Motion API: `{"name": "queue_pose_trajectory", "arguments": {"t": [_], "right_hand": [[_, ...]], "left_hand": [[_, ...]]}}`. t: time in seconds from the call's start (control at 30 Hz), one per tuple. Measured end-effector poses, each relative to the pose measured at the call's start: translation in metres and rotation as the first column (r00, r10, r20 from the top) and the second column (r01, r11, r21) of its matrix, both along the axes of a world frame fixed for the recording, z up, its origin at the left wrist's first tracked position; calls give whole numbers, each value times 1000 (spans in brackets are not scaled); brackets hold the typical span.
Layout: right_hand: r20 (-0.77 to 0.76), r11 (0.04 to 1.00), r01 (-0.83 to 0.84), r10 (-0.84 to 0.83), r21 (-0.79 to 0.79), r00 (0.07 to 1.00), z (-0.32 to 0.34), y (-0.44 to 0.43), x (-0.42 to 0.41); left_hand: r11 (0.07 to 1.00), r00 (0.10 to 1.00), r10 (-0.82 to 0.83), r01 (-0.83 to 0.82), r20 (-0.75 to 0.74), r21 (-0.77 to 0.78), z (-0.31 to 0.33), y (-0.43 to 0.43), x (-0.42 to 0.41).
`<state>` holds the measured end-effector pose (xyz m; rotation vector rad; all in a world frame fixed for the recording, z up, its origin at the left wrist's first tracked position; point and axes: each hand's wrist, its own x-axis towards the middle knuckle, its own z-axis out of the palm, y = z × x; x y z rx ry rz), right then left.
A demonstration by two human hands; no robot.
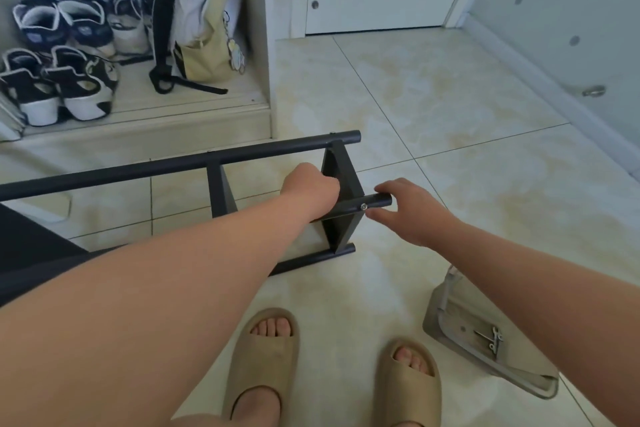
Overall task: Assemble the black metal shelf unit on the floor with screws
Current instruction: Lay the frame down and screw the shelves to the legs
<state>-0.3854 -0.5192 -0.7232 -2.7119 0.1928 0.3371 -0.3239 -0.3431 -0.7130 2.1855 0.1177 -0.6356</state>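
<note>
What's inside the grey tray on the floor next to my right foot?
Small silver hardware, seemingly screws and a little wrench, lies in the grey tray. The right forearm covers its far side, so anything there is hidden.

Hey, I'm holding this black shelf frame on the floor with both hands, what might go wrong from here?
1. The grey tray of loose hardware lies close to your right sandal; a step could scatter it or hurt bare toes.
2. Your right hand pinches the tube next to the screw; if that joint is loose, the tube may twist.
3. The shelf frame, gripped by your left hand, could slide on the smooth tiles.
</note>
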Motion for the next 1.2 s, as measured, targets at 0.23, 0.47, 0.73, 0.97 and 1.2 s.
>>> {"name": "queue_pose_trajectory", "arguments": {"t": [0.23, 0.47, 0.73, 0.97, 1.2], "right_hand": [[25, 994, -7, 4, 109, 1000, -11, -5, 14], [-4, 997, -55, 55, 54, 998, -9, -4, -2], [-144, 998, -17, 26, 66, 989, 5, 19, -91], [-191, 977, 154, -124, 150, 974, 7, 58, -181], [-231, 971, 191, -154, 145, 961, 14, 87, -241]], "left_hand": [[982, 988, -145, 136, 56, 130, -21, -23, 15], [946, 964, -267, 264, -12, 187, -17, -33, 9], [711, 802, -572, 589, -171, 385, 22, -19, -62], [812, 835, -527, 550, -159, 197, -3, 16, -142], [846, 848, -506, 523, -156, 103, -6, 47, -201]]}}
